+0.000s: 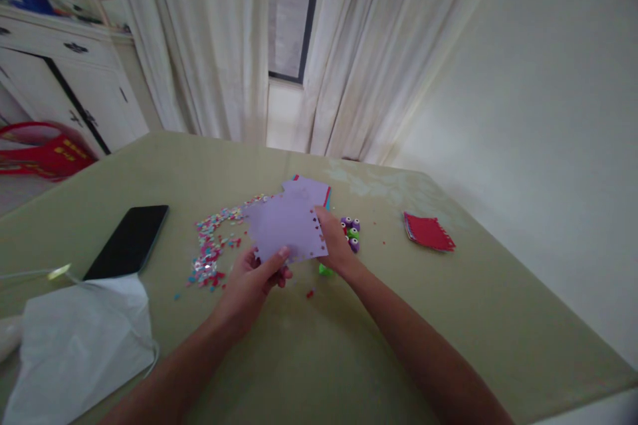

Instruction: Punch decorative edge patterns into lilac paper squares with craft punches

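Observation:
A pale purple square sheet of paper (284, 226) is held up above the table, tilted toward me. Small heart-like marks or cut-outs run along its right and lower edges. My left hand (254, 279) pinches the lower edge, thumb on top and fingers curled beneath. At the right edge, my right hand (333, 237) is closed on the paper, its fingertips hidden behind it. Just beyond lies a stack of purple, red and blue sheets (314, 189). Colourful confetti (212, 252) is scattered left of the paper. Purple, green and red beads with eyes (353, 234) sit right of my right hand.
A black phone (130, 239) and a white flat item with a thin cord (87, 339) lie on the left of the table (448, 319). A stack of red squares (428, 232) is on the right. A red bag (47, 153) stands beyond the left edge.

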A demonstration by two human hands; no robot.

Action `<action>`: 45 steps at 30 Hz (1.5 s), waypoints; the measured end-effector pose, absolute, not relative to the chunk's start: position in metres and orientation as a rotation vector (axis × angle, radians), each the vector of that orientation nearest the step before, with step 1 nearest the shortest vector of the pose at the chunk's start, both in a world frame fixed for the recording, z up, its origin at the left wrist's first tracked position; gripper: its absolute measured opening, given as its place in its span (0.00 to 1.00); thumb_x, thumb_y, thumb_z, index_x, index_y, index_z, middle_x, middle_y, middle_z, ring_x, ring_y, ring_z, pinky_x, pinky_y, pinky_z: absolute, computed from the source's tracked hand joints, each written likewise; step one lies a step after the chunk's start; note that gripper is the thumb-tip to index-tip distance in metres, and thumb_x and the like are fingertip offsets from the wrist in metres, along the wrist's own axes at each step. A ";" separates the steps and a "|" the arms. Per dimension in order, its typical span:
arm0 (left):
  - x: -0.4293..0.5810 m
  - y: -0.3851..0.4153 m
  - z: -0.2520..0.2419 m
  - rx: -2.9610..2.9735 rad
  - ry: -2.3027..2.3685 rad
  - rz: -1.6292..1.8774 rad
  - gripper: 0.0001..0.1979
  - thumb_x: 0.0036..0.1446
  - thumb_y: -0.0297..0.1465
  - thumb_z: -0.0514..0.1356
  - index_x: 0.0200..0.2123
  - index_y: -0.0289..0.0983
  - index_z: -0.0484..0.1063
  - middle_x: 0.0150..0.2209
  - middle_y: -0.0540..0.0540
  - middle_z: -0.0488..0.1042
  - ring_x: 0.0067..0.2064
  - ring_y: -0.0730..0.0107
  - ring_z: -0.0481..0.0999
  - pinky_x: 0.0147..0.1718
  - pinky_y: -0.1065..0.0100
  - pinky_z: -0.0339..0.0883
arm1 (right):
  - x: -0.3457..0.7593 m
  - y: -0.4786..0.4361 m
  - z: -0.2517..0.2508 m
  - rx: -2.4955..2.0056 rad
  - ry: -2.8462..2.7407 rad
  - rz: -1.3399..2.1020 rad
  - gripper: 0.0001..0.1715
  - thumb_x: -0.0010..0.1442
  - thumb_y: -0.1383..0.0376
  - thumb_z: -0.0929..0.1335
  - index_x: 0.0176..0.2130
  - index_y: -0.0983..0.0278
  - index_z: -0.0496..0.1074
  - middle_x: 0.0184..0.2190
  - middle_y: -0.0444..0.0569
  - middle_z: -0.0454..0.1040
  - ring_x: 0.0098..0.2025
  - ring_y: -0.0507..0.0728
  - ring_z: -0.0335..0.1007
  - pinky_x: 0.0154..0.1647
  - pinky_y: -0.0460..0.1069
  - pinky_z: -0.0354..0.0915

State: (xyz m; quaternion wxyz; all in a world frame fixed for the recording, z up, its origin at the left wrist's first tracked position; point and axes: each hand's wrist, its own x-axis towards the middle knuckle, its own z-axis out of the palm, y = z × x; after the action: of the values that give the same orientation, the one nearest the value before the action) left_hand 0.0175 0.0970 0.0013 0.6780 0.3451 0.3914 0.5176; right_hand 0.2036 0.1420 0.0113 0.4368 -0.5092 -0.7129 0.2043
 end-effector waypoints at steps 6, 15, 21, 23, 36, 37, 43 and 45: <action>0.020 0.093 0.000 0.721 0.907 1.105 0.20 0.45 0.40 0.78 0.34 0.33 0.77 0.26 0.50 0.80 0.23 0.76 0.76 0.21 0.77 0.69 | 0.229 0.063 -0.004 -1.196 -1.236 0.973 0.19 0.62 0.58 0.75 0.52 0.59 0.78 0.42 0.50 0.80 0.40 0.57 0.77 0.40 0.51 0.74; 0.017 0.084 -0.008 1.016 1.162 1.067 0.14 0.54 0.42 0.72 0.30 0.36 0.80 0.25 0.48 0.82 0.25 0.70 0.77 0.26 0.72 0.71 | 0.208 0.042 -0.011 -1.144 -1.012 1.024 0.25 0.49 0.61 0.83 0.43 0.60 0.75 0.37 0.45 0.78 0.37 0.55 0.76 0.38 0.48 0.72; 0.018 0.079 -0.004 1.121 1.180 0.966 0.15 0.55 0.44 0.69 0.27 0.38 0.80 0.26 0.47 0.83 0.28 0.65 0.79 0.30 0.68 0.74 | 0.202 0.040 -0.015 -1.147 -1.013 1.052 0.25 0.50 0.61 0.83 0.44 0.60 0.74 0.35 0.43 0.76 0.33 0.53 0.74 0.35 0.48 0.71; 0.018 0.078 -0.001 1.151 1.184 0.936 0.15 0.54 0.44 0.69 0.26 0.39 0.80 0.26 0.47 0.83 0.28 0.63 0.80 0.31 0.67 0.75 | 0.202 0.041 -0.015 -1.146 -0.990 1.069 0.26 0.49 0.61 0.83 0.43 0.60 0.74 0.35 0.43 0.76 0.33 0.53 0.73 0.35 0.48 0.70; 0.023 0.069 0.018 1.247 1.309 0.861 0.16 0.55 0.47 0.66 0.23 0.42 0.80 0.25 0.49 0.82 0.30 0.61 0.80 0.33 0.66 0.75 | 0.202 0.044 -0.015 -1.133 -0.977 1.077 0.27 0.47 0.63 0.84 0.42 0.60 0.73 0.32 0.41 0.74 0.33 0.53 0.69 0.35 0.48 0.67; 0.023 0.069 0.018 1.237 1.303 0.861 0.16 0.54 0.47 0.66 0.23 0.42 0.80 0.25 0.49 0.82 0.29 0.61 0.80 0.33 0.66 0.75 | 0.201 0.043 -0.014 -1.137 -0.983 1.063 0.27 0.46 0.63 0.84 0.42 0.60 0.73 0.32 0.41 0.74 0.33 0.53 0.69 0.35 0.48 0.67; 0.023 0.070 0.016 1.248 1.314 0.854 0.15 0.52 0.47 0.68 0.24 0.42 0.82 0.25 0.47 0.82 0.29 0.60 0.80 0.32 0.66 0.75 | 0.201 0.041 -0.013 -1.194 -1.018 1.010 0.26 0.50 0.62 0.83 0.46 0.60 0.75 0.34 0.44 0.75 0.34 0.54 0.70 0.37 0.49 0.68; 0.022 0.071 0.014 1.250 1.298 0.851 0.15 0.52 0.48 0.68 0.26 0.42 0.83 0.26 0.47 0.82 0.29 0.60 0.80 0.31 0.66 0.75 | 0.202 0.041 -0.014 -1.209 -1.014 1.001 0.26 0.51 0.62 0.83 0.46 0.59 0.75 0.34 0.43 0.75 0.34 0.54 0.70 0.37 0.49 0.68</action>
State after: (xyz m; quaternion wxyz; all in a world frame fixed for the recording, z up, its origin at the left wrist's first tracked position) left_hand 0.0217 0.0709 0.0144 0.5431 0.5268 0.5469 0.3584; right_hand 0.2015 0.0410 -0.0138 0.5944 -0.5204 -0.4363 0.4307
